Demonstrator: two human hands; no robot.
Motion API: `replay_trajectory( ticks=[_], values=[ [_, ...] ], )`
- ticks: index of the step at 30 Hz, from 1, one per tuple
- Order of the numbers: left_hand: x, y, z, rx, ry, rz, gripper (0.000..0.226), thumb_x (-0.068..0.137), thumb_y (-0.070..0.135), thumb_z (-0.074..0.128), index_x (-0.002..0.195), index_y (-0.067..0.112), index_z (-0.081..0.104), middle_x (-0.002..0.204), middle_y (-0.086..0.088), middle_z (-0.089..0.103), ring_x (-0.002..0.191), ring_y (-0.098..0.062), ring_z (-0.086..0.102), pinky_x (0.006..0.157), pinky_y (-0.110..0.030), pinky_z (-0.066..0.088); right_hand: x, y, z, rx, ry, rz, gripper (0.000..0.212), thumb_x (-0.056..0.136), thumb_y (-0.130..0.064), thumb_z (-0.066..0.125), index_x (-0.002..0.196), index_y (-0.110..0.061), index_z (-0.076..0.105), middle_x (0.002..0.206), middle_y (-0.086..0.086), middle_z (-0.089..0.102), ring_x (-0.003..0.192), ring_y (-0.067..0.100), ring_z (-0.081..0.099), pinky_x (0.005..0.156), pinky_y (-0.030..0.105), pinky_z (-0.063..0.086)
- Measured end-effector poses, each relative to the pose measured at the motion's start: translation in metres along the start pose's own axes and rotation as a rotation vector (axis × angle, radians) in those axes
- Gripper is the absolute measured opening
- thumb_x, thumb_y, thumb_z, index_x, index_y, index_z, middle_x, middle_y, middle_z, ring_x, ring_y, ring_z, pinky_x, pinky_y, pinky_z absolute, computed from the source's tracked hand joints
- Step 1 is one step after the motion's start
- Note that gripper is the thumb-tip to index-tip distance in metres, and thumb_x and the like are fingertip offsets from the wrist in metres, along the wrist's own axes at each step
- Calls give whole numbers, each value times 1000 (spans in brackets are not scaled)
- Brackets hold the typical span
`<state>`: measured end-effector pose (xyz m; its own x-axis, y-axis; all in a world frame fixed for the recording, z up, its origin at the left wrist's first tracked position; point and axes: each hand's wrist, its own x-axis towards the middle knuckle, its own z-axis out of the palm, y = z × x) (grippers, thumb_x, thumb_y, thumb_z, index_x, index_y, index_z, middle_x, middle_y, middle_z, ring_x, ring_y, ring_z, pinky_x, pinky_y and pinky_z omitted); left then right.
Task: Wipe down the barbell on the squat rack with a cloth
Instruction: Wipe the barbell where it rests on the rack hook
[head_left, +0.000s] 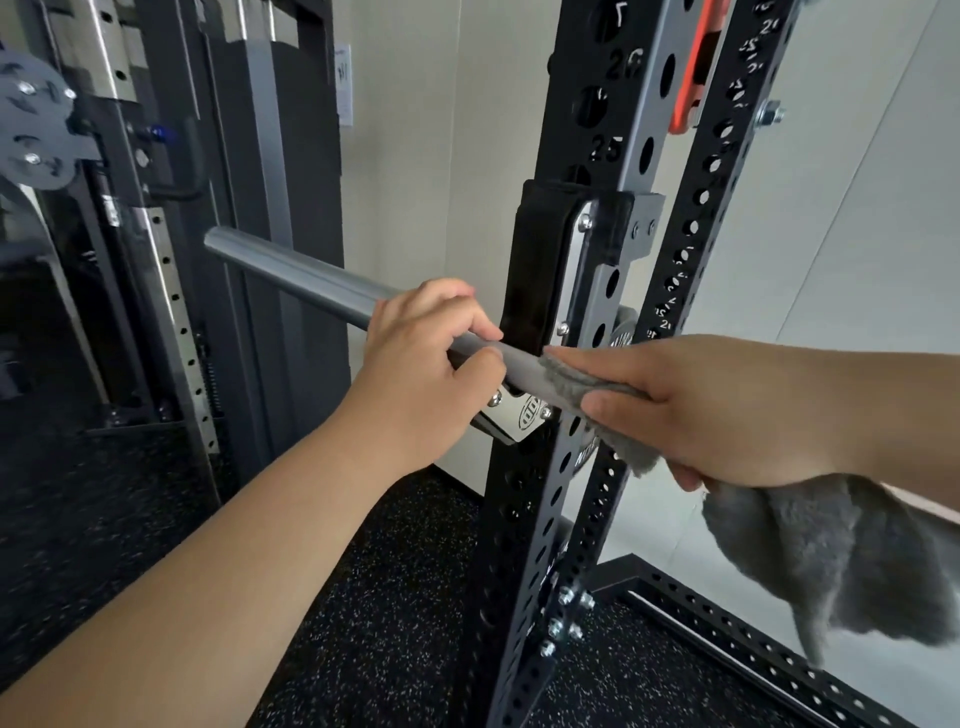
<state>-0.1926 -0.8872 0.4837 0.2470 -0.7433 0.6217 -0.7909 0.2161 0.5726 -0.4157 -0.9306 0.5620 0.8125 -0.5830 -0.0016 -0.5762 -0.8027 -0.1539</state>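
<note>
Left hand (426, 358) curls around the smooth grey barbell (291, 273); right hand (701, 410) clamps a fluffy grey cloth (831, 561) around the bar.

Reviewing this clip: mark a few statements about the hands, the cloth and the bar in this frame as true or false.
1. The left hand grips the barbell. True.
2. The right hand holds a white cloth. False: the cloth is grey.
3. The cloth lies on the floor. False: the right hand holds it against the barbell, the rest hanging below.
4. The rack upright has numbered holes. True.
</note>
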Motion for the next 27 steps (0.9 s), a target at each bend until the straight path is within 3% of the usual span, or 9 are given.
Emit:
replay_trajectory(
  ticks=[3,6,8,10,12,17,20,22,27],
  values=[
    [-1,1,0,7,-7,-5,45,77,53,34,100,37,69,140,23,46,137,-11,31,115,-36,27,5,3,1,-10,23,-20,52,107,-48,35,153,-64,18,79,-16,70,60,-2,69,54,9,48],
    [-4,0,3,-13,14,-11,40,83,46,39,101,35,72,140,22,46,137,-10,31,114,-33,25,-19,3,1,-103,53,-23,57,107,-44,35,153,-66,9,77,-40,62,64,-21,58,64,-1,40],
    [-3,0,4,-27,16,-23,34,84,39,42,99,35,72,138,23,46,136,-9,31,113,-32,24,-30,2,1,-103,37,-6,55,106,-41,36,152,-64,15,74,-48,57,61,-21,58,64,2,41],
    [-2,0,3,-22,6,-21,31,83,38,43,97,35,71,136,24,47,136,-10,31,111,-32,24,-24,-2,3,-117,77,-25,46,106,-46,34,148,-61,26,76,-42,61,62,-21,57,60,8,42],
    [0,1,2,-14,-3,-18,31,82,38,42,96,35,70,136,23,48,136,-10,31,111,-32,24,-4,-3,6,-152,150,-75,47,106,-50,33,152,-52,29,71,-20,64,63,-15,58,65,9,40],
    [-2,-2,1,-5,3,5,37,81,47,39,99,35,70,139,24,47,139,-9,31,113,-33,25,-10,-8,3,-287,141,-21,50,109,-43,32,159,-47,22,71,-23,43,64,-5,46,63,-2,32],
    [-2,-4,3,-16,14,23,42,80,52,35,99,36,69,140,23,48,139,-10,31,115,-36,25,-33,-4,-3,-181,106,26,32,107,-44,34,135,-42,51,70,-16,64,62,-11,58,67,6,44],
    [-1,-5,3,-11,19,18,41,80,52,35,99,36,68,140,23,48,139,-10,32,114,-36,25,-24,-5,-3,-66,131,33,27,108,-41,36,121,-36,59,70,-12,65,62,-21,55,70,0,40],
    [-3,-3,1,1,3,9,39,83,52,36,101,37,67,141,26,46,141,-6,30,112,-33,24,-9,1,-2,98,54,76,28,108,-40,39,105,-33,65,71,-6,70,54,4,68,46,10,46]
  ],
)
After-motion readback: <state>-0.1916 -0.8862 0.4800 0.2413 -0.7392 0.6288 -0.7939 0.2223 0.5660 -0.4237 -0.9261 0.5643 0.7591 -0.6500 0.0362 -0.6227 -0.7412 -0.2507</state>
